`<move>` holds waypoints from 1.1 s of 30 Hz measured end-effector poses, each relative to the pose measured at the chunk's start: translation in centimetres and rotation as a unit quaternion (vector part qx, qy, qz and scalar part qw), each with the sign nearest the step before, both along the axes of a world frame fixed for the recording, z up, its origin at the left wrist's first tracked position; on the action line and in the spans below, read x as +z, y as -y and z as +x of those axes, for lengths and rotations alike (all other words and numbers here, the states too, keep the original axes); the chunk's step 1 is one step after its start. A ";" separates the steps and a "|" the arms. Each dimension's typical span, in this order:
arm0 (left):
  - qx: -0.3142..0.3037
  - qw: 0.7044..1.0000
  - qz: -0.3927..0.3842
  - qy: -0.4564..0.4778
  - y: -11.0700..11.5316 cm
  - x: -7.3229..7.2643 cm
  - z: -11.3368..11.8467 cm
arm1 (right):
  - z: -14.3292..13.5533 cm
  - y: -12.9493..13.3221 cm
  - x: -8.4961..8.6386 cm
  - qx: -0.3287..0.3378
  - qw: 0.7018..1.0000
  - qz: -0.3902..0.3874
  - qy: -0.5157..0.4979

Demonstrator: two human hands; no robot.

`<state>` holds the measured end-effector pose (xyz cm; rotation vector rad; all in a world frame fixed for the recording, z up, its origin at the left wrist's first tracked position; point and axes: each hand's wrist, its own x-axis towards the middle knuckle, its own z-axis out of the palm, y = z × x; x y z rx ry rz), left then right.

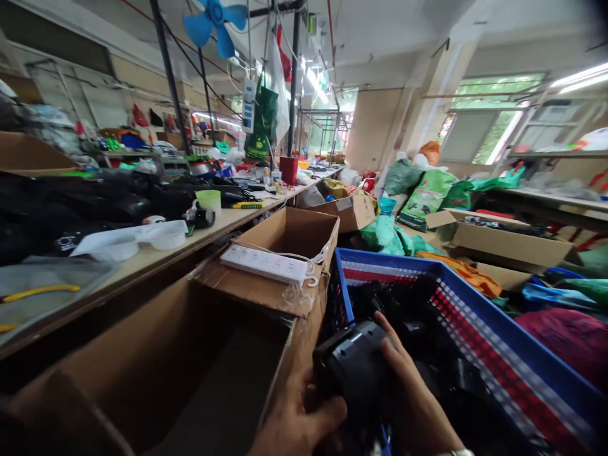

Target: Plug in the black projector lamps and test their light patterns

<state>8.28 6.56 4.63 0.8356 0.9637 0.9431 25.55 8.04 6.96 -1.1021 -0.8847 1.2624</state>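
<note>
A black plastic housing [354,361] is held between both hands, over the near left corner of a blue crate [475,304]. My left hand [304,411] grips its lower left side, thumb across the front. On the housing's right side lie the extended fingers of my right hand [408,373], closed against it. Something thin and blue shows beneath the housing, too blurred to name. Many dark parts [413,326] fill the crate, which has a red, white and blue checked lining.
Left of the crate stand open cardboard boxes [142,342], with a white power strip [266,265] on a flap. A workbench [228,218] with black items and clear trays runs along the left. Bags and a carton [513,244] lie at the right.
</note>
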 end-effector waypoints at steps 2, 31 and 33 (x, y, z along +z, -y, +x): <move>0.047 0.997 0.003 -0.058 0.5 0.2 -0.7 | -0.7 -0.8 0.6 0.024 0.999 -0.018 -0.012; 0.202 0.978 -0.020 0.049 -0.7 5.9 -11.4 | 0.2 -4.9 -5.0 0.210 0.894 0.113 0.379; 0.199 0.979 -0.007 0.043 -0.4 6.3 -11.8 | -0.4 -5.7 -4.8 0.209 0.837 0.160 0.480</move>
